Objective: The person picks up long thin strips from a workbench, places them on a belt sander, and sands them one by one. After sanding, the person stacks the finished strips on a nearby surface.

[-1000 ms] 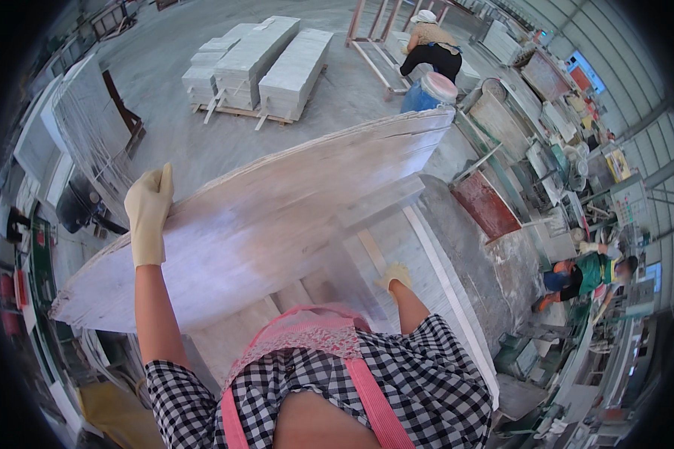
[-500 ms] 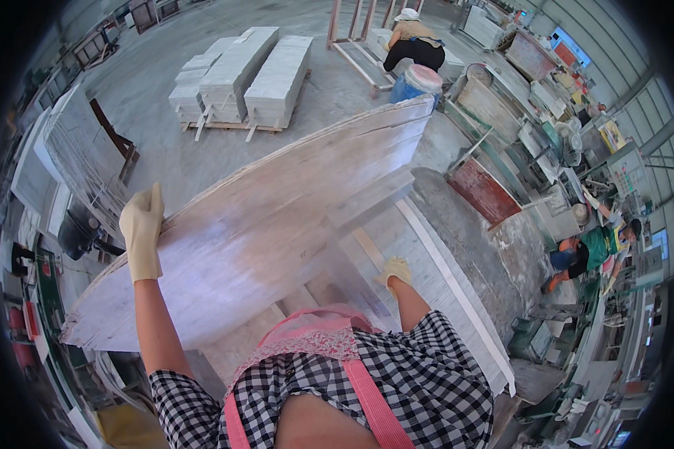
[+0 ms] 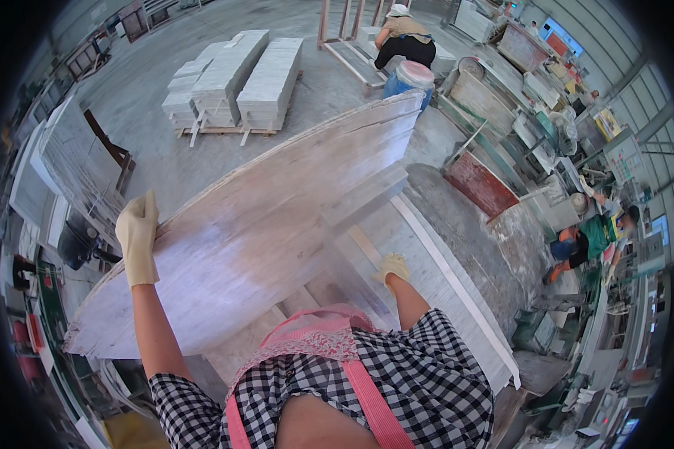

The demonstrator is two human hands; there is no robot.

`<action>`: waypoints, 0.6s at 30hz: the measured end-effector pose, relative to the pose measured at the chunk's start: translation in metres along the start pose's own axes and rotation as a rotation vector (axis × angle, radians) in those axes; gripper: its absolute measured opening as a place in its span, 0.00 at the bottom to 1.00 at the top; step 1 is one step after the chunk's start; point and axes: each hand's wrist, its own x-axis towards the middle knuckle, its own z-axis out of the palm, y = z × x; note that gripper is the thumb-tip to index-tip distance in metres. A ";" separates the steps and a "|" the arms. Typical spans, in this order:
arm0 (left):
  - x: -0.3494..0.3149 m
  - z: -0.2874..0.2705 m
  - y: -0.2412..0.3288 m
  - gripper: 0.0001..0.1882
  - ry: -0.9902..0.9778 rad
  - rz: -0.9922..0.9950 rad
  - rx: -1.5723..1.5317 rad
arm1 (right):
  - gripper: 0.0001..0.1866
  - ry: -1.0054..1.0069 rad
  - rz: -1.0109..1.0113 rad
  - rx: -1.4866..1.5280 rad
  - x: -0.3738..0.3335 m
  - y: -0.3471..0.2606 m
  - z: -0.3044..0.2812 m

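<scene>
A large, thin, pale wooden board (image 3: 232, 239) with a rough edge is tilted up on its long side in front of me. My left hand (image 3: 137, 228), in a cream rubber glove, is closed over its upper edge near the left end. My right hand (image 3: 392, 267), gloved alike, rests with fingers apart by the pale slab surface (image 3: 442, 292) right of the board. A grey stone strip (image 3: 367, 196) lies against the board's right part. Below it, wooden slats (image 3: 363, 245) show, and a blurred grey area beside my right hand is hard to make out.
Stacked pale stone slabs (image 3: 228, 82) stand on a pallet ahead. Past the board's far end is a blue drum (image 3: 410, 77), with a crouching person (image 3: 406, 41) behind it. Large slabs (image 3: 71, 153) lean at left. Another person (image 3: 595, 236) is among machinery at right.
The view has shifted slightly, so the board and surroundings sit a little differently in it. Both hands keep about the same places, the left still on the board's edge.
</scene>
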 end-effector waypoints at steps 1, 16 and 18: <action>0.000 -0.001 0.001 0.21 0.007 0.008 -0.005 | 0.43 0.011 0.005 0.010 -0.001 0.000 0.000; -0.002 -0.002 0.010 0.22 -0.057 -0.141 -0.161 | 0.44 0.053 -0.037 0.004 -0.002 0.002 0.001; -0.001 -0.001 0.008 0.23 -0.048 -0.154 -0.132 | 0.44 0.063 -0.032 0.013 -0.001 0.002 0.003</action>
